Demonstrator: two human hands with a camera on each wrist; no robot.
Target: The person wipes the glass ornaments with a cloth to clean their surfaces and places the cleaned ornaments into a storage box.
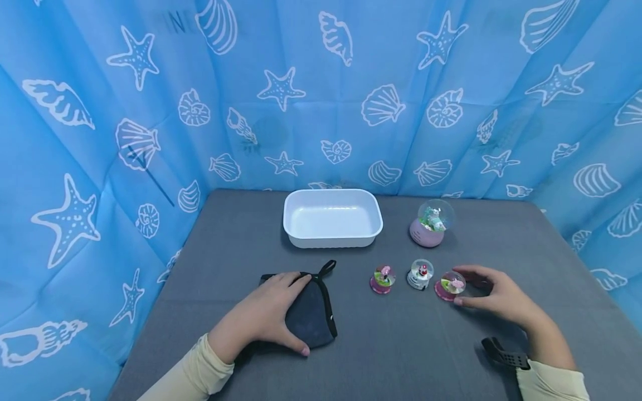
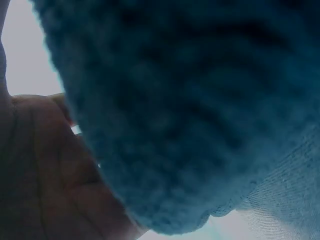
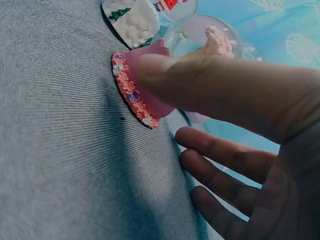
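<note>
Over on gray surface (image 1: 391,356), right hand (image 1: 504,296) kinda half-spread around rightmost mini pink snow globe (image 1: 450,285), can't tell if touching; left hand (image 1: 266,312) loosely splayed across dark pouch (image 1: 313,317), white tub (image 1: 332,243) behind.

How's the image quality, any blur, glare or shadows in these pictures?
Head view: mostly clear, with bright sheen inside the white tray and a shadow under the right hand; left wrist view: dark, blurred fuzzy fabric fills most of the frame against washed-out white; right wrist view: a dark shadow crosses the gray cloth.
</note>
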